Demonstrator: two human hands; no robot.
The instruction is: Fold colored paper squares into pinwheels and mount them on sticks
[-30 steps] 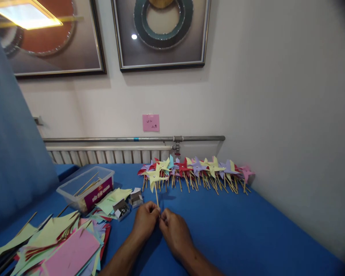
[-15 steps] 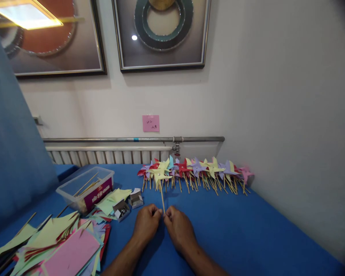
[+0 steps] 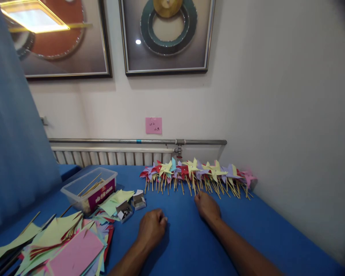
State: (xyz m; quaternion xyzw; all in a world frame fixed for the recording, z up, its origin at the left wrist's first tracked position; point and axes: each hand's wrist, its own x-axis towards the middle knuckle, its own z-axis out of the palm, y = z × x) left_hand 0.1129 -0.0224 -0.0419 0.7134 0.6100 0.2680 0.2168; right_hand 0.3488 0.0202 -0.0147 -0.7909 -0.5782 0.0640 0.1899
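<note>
My right hand (image 3: pixel 207 206) reaches forward, its fingers closed on the lower end of a wooden stick. That stick carries a pale yellow paper pinwheel (image 3: pixel 192 166), held up against the row of finished-looking pinwheels (image 3: pixel 215 171) by the wall. Those are red, purple, yellow, blue and pink, with their sticks toward me. My left hand (image 3: pixel 153 229) is curled into a loose fist over the blue tabletop (image 3: pixel 178 245), and no object shows in it. Left of it are a small box of metal pins (image 3: pixel 124 211) and another small open box (image 3: pixel 138 201).
A clear plastic tub (image 3: pixel 89 188) with wooden sticks stands at the back left. Pale green and yellow paper pieces (image 3: pixel 115 203) lie beside it. A large stack of coloured paper (image 3: pixel 74 253) covers the front left. A blue curtain (image 3: pixel 20 134) hangs at left; the wall (image 3: pixel 290 134) borders the right.
My right hand has carried the yellow pinwheel forward and right to the row. My left hand has let go of its stick and stays near the same place. The view has shifted slightly.
</note>
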